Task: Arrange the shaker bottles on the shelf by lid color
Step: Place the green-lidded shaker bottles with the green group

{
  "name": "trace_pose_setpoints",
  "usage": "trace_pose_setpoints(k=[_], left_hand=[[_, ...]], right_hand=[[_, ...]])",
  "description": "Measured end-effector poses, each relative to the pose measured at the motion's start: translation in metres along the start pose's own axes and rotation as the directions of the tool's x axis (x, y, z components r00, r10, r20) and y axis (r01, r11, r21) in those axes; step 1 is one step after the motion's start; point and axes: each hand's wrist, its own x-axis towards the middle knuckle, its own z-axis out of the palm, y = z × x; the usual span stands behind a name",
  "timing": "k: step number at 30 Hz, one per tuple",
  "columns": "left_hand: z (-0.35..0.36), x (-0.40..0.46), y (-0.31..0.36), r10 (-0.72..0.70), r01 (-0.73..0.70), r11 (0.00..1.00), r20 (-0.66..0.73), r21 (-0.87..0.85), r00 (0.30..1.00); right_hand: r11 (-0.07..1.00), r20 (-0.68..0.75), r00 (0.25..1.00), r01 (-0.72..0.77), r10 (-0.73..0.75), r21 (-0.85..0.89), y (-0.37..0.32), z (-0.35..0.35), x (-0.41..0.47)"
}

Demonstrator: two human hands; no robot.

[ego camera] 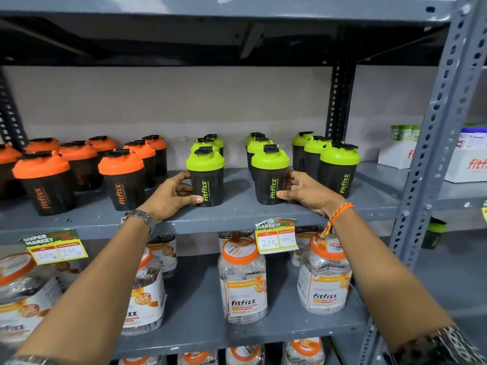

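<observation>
Shelf [237,214] already split by lid color: orange-lidded shakers [79,164] grouped left of the shelf's middle, green-lidded ones right of it, in front-to-back rows. Left hand [171,193] wraps the front bottle of the left green row [207,177], fingers curled round its left side, thumb on its base. Right hand [303,192] does the same on the front bottle of the middle green row [271,177], from its right side. Both bottles stand upright on the shelf, likely being squared up, logos forward.
</observation>
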Motion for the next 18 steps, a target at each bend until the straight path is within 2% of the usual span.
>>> trace_pose_setpoints(k=[18], left_hand=[[0.0021,0.0014,-0.0007,-0.006,0.006,1.000,-0.017,-0.029,1.000]], right_hand=[[0.999,0.008,0.999,-0.034,0.034,-0.032,-0.0036,0.0000,-0.0024]])
